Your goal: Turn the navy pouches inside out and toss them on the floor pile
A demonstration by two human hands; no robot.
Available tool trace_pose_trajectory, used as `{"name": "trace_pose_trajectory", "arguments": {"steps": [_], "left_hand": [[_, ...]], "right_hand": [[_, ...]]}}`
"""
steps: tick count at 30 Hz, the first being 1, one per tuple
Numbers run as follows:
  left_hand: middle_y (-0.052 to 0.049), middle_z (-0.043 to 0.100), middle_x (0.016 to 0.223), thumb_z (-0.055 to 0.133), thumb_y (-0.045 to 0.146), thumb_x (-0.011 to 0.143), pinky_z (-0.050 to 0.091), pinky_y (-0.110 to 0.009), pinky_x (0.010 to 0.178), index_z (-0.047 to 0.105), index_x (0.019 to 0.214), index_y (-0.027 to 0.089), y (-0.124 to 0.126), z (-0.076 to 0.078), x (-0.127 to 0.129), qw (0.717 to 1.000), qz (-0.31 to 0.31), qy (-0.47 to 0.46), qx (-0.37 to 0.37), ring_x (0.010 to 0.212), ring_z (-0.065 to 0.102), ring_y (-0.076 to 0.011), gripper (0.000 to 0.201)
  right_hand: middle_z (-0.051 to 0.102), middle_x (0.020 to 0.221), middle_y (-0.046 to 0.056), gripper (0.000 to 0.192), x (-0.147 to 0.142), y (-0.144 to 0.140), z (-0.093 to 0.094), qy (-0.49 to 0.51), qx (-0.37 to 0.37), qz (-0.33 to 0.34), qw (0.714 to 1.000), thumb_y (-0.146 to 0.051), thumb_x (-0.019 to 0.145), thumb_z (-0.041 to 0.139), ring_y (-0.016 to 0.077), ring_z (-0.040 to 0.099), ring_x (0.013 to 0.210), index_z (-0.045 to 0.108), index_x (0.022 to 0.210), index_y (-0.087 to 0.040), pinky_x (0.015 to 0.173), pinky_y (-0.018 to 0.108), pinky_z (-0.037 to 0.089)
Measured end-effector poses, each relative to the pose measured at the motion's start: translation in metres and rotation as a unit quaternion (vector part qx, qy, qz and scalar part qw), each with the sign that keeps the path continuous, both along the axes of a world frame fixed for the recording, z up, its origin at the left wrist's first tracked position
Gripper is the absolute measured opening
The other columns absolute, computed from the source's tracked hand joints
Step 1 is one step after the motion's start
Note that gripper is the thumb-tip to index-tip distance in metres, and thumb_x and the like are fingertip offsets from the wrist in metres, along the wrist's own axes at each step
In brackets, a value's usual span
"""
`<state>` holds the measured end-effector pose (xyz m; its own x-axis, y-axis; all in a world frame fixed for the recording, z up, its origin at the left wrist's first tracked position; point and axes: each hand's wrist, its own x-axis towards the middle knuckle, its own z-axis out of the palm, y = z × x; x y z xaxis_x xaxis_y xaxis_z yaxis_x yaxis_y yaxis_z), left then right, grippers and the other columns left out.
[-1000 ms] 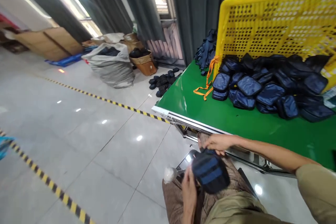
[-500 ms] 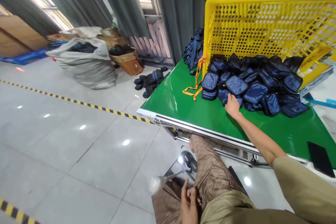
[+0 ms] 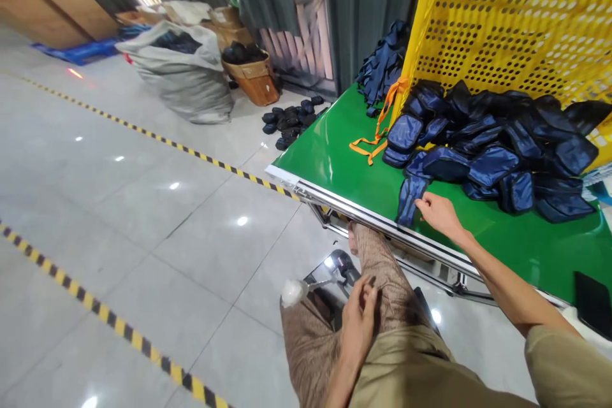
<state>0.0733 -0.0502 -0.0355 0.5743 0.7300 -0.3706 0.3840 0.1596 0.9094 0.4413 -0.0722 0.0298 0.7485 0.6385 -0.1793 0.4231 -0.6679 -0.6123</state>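
My right hand (image 3: pixel 437 211) is closed in a pinch at the edge of a small blue fabric pouch (image 3: pixel 410 199), which stretches towards the front edge of the green table (image 3: pixel 335 143). Behind it lies a heap of similar dark blue pouches with black edging (image 3: pixel 492 166), partly inside a tipped yellow crate (image 3: pixel 459 13). Over my lap, my left hand (image 3: pixel 358 315) is empty, its fingers loosely bent and somewhat apart. Close to it, a white rounded object (image 3: pixel 294 293) rests near my knee.
An orange strap (image 3: pixel 370 146) hangs from the crate. Dark blue strips (image 3: pixel 382 67) are piled behind it. A black phone (image 3: pixel 593 303) lies at the right. Across the floor stand a stuffed grey sack (image 3: pixel 186 86) and a brown bin (image 3: pixel 253 80), near several black pieces (image 3: pixel 289 120).
My right hand has drawn one blue pouch out of the heap towards the table's front edge. My left hand has risen a little over my lap. The view has shifted.
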Motion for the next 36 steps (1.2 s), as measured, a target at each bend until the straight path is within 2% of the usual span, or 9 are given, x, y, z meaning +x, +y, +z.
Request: {"name": "trace_pose_trajectory", "arguments": {"steps": [5,9,12,16,20,26,30,33,36], "left_hand": [[-0.019,0.072,0.159,0.069,0.065,0.108,0.05,-0.058,0.131,0.065,0.161,0.022,0.011,0.025,0.025,0.988,-0.037,-0.03,0.144,0.15,0.066,-0.0362,0.068],[-0.017,0.082,0.126,0.057,0.059,0.114,0.059,-0.054,0.114,0.077,0.127,0.022,0.012,0.028,0.026,0.985,-0.081,-0.033,0.151,0.122,0.075,-0.0354,0.044],[-0.012,0.084,0.121,0.053,0.053,0.117,0.058,-0.045,0.107,0.077,0.123,0.025,0.011,0.029,0.022,0.994,-0.028,-0.055,0.088,0.114,0.076,-0.0305,0.038],[-0.007,0.083,0.108,0.054,0.063,0.114,0.057,-0.039,0.096,0.077,0.122,0.023,0.015,0.034,0.015,0.997,0.072,-0.041,0.005,0.1,0.074,-0.0274,0.047],[-0.008,0.082,0.107,0.054,0.067,0.112,0.055,-0.036,0.093,0.076,0.113,0.021,0.018,0.039,0.012,0.996,0.066,-0.061,-0.017,0.1,0.072,-0.0264,0.051],[-0.004,0.077,0.091,0.055,0.055,0.114,0.054,-0.037,0.087,0.075,0.104,0.024,0.008,0.046,-0.012,0.999,0.031,0.011,0.035,0.085,0.067,-0.0238,0.038],[-0.007,0.082,0.105,0.053,0.05,0.118,0.061,-0.04,0.096,0.076,0.108,0.024,-0.003,0.045,-0.018,0.996,-0.001,-0.039,0.082,0.098,0.074,-0.0258,0.036],[-0.013,0.08,0.143,0.048,0.043,0.121,0.054,-0.049,0.128,0.076,0.133,0.025,-0.004,0.055,-0.009,0.979,-0.006,-0.128,0.159,0.14,0.071,-0.03,0.036],[-0.014,0.077,0.149,0.042,0.039,0.122,0.052,-0.052,0.134,0.075,0.139,0.026,0.0,0.076,-0.01,0.972,0.002,-0.146,0.183,0.147,0.068,-0.0309,0.039]], "right_hand": [[0.068,0.06,0.003,0.034,-0.076,0.011,-0.014,0.268,0.02,0.061,0.961,-0.042,0.095,0.063,0.0217,0.066,0.055,0.055,0.065,-0.028,0.06,0.032,0.054],[0.069,0.063,0.004,0.041,-0.113,0.016,-0.023,0.363,0.012,0.082,0.928,-0.054,0.095,0.068,0.0198,0.065,0.054,0.057,0.066,-0.026,0.057,0.032,0.057],[0.073,0.075,0.004,0.049,-0.134,0.011,-0.016,0.388,0.037,0.115,0.914,-0.07,0.101,0.062,0.0205,0.07,0.067,0.063,0.081,-0.025,0.067,0.032,0.06],[0.077,0.101,0.005,0.05,-0.17,-0.011,-0.003,0.274,0.082,0.229,0.931,-0.074,0.108,0.058,0.024,0.072,0.092,0.068,0.105,-0.025,0.087,0.037,0.06],[0.071,0.095,0.005,0.039,-0.197,-0.026,-0.012,0.099,0.054,0.259,0.959,-0.061,0.112,0.05,0.0268,0.067,0.092,0.058,0.092,-0.029,0.089,0.04,0.053],[0.049,0.071,0.0,0.047,-0.137,-0.028,-0.038,-0.011,0.059,0.145,0.988,-0.064,0.111,0.038,0.024,0.05,0.07,0.035,0.076,-0.031,0.07,0.038,0.038],[0.052,0.068,-0.001,0.048,-0.109,-0.03,-0.035,-0.016,0.035,0.161,0.986,-0.068,0.108,0.043,0.0233,0.052,0.068,0.042,0.079,-0.031,0.069,0.037,0.04],[0.078,0.101,0.009,0.039,-0.136,-0.028,-0.018,-0.003,0.05,0.187,0.981,-0.061,0.111,0.047,0.0302,0.071,0.088,0.064,0.113,-0.026,0.08,0.041,0.053],[0.076,0.143,0.018,0.054,-0.18,-0.027,0.007,-0.017,0.138,0.174,0.975,-0.057,0.113,0.056,0.0358,0.075,0.123,0.056,0.154,-0.022,0.098,0.048,0.06]]}}
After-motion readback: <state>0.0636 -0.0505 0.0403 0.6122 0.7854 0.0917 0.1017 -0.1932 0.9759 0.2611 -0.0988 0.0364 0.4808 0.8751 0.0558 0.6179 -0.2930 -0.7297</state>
